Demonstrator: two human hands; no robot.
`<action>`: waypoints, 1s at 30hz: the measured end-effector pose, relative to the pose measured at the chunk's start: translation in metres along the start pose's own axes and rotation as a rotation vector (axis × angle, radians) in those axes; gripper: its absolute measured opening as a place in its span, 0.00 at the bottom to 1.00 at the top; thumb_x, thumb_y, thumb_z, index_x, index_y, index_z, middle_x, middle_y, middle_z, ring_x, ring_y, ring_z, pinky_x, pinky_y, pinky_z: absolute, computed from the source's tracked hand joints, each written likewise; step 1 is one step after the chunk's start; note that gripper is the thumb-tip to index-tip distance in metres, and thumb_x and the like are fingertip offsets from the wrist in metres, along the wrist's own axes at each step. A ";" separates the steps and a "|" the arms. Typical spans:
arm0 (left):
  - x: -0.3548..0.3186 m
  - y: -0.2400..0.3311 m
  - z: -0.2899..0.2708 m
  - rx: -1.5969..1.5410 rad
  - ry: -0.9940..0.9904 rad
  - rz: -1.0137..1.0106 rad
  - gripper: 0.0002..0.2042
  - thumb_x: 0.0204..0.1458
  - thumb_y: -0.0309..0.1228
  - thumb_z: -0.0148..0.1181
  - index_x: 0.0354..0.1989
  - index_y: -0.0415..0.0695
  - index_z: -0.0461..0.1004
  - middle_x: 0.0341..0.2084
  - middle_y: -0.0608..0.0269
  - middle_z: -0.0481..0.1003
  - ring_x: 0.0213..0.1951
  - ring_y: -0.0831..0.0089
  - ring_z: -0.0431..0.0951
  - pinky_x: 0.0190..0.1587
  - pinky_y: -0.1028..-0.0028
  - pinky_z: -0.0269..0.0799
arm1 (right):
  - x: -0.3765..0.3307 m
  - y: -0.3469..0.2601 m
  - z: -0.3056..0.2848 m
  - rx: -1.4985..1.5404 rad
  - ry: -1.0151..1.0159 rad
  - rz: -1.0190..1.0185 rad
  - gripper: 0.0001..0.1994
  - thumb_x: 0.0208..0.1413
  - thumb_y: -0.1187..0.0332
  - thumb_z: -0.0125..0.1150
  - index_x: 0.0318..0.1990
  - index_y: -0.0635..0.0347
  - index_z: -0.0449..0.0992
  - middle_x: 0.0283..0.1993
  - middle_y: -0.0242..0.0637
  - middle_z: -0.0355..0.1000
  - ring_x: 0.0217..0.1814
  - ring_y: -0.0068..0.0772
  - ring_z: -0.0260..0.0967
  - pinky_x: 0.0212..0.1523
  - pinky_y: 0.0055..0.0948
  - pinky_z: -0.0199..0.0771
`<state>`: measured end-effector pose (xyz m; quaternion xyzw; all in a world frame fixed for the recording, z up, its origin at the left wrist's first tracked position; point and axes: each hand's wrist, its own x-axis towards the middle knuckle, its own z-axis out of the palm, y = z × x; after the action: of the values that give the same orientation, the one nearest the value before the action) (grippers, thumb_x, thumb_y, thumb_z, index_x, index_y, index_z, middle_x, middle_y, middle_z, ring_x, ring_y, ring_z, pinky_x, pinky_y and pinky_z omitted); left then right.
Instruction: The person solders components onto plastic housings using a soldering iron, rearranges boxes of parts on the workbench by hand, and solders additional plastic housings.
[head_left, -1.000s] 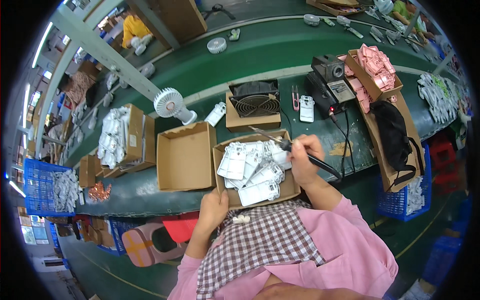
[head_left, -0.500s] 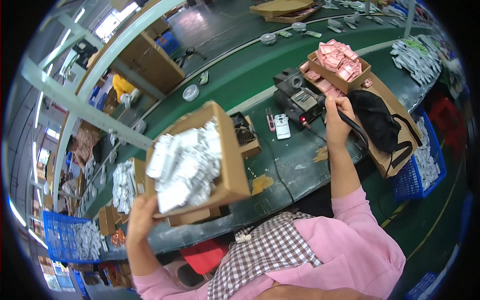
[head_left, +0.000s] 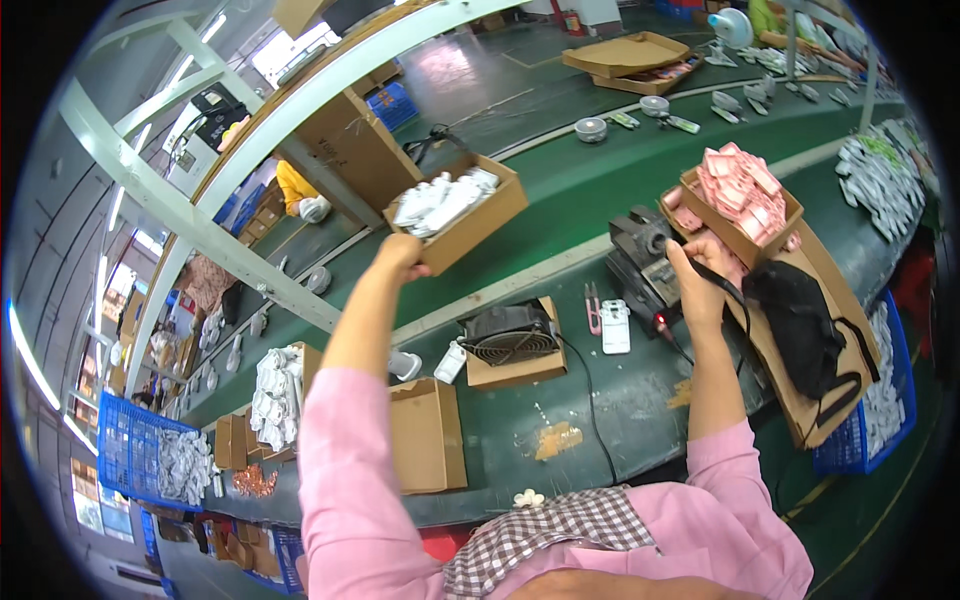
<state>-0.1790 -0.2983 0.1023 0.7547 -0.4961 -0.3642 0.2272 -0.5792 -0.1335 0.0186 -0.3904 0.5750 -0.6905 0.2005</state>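
Left grip [head_left: 402,256] pinches box [head_left: 477,230] edge near open belt [head_left: 575,225] (right grip [head_left: 697,268] clasps soldering iron [head_left: 717,279])

Scuffed dark-green worktop [head_left: 655,400] here's got an open brown cardboard box [head_left: 425,445], slim pink snips [head_left: 594,318], a flat white plastic casing [head_left: 616,328] and chunky black electrical unit [head_left: 632,240] on it.
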 end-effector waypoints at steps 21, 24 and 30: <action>0.037 -0.028 0.031 0.213 0.328 0.287 0.20 0.49 0.32 0.53 0.49 0.33 0.69 0.41 0.48 0.75 0.41 0.61 0.79 0.36 0.69 0.76 | -0.056 -0.033 0.092 0.315 -0.638 0.170 0.14 0.55 0.73 0.56 0.50 0.63 0.71 0.45 0.34 0.72 0.42 0.20 0.68 0.44 0.21 0.67; -0.061 0.001 0.031 -0.142 0.229 0.717 0.18 0.51 0.30 0.54 0.51 0.37 0.67 0.36 0.59 0.74 0.39 0.71 0.75 0.41 0.75 0.72 | -0.024 -0.027 0.126 -0.048 -0.780 -0.095 0.13 0.53 0.70 0.56 0.45 0.65 0.74 0.42 0.38 0.75 0.40 0.28 0.70 0.43 0.26 0.69; -0.313 0.005 0.016 -0.915 -0.956 0.976 0.07 0.57 0.24 0.52 0.42 0.36 0.66 0.35 0.57 0.73 0.38 0.70 0.74 0.41 0.71 0.70 | -0.012 -0.021 0.189 -0.285 -1.046 -0.175 0.12 0.50 0.68 0.56 0.41 0.65 0.76 0.33 0.41 0.77 0.36 0.34 0.75 0.40 0.31 0.72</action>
<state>-0.2700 -0.0136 0.1970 0.0503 -0.6144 -0.6726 0.4094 -0.4224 -0.2394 0.0414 -0.7511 0.4520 -0.3339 0.3466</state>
